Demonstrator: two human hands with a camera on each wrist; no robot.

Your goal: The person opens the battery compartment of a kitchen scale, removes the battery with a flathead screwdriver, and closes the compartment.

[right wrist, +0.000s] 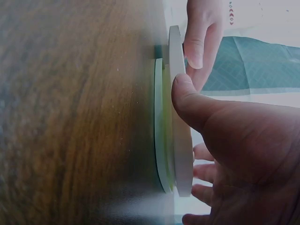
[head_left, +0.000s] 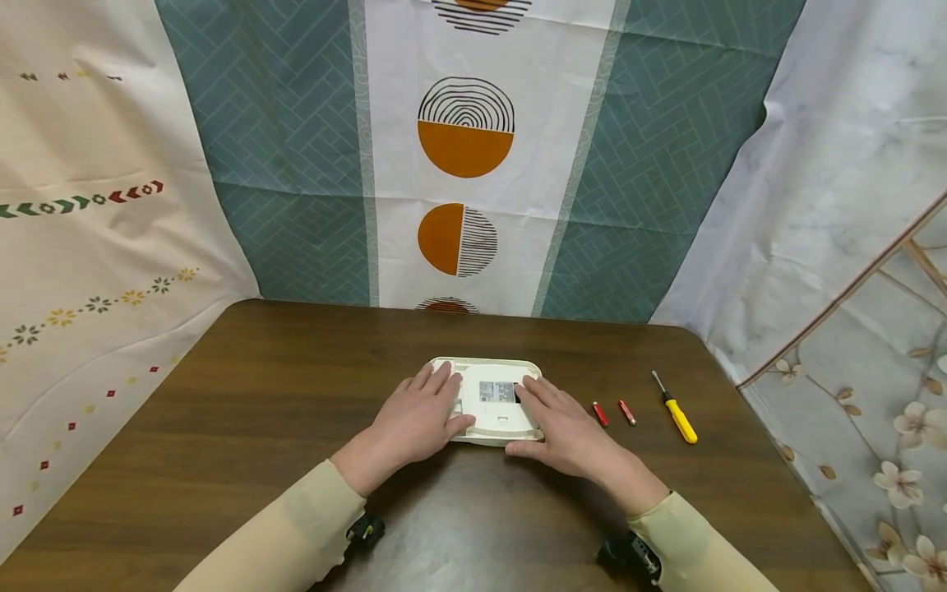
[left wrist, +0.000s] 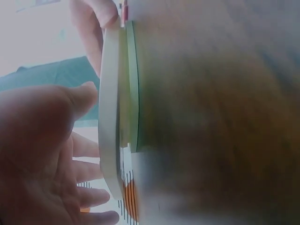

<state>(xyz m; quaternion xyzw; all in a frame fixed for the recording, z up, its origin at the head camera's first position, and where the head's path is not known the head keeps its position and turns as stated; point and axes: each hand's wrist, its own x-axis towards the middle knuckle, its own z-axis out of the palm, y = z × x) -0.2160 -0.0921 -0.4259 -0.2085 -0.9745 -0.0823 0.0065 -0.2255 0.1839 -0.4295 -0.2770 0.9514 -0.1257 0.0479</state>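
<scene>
A flat, white plastic device with rounded corners (head_left: 499, 421) lies on the table with a grey printed label facing up. From the side, in the left wrist view, it shows a thick white body (left wrist: 109, 108) above a thinner pale green plate (left wrist: 134, 89). My left hand (head_left: 418, 415) rests on its left part with the fingers extended. On its right part lies my right hand (head_left: 570, 427), fingers extended over a small dark patch beside the label; in the right wrist view its thumb (right wrist: 185, 91) touches the device's near edge.
Two small red batteries, one (head_left: 600, 413) nearer the right hand and another (head_left: 627, 412) just beyond it, lie on the brown table (head_left: 296, 395). Further right lies a screwdriver with a yellow handle (head_left: 681, 422). Patterned cloths (head_left: 296, 148) hang behind and beside the table.
</scene>
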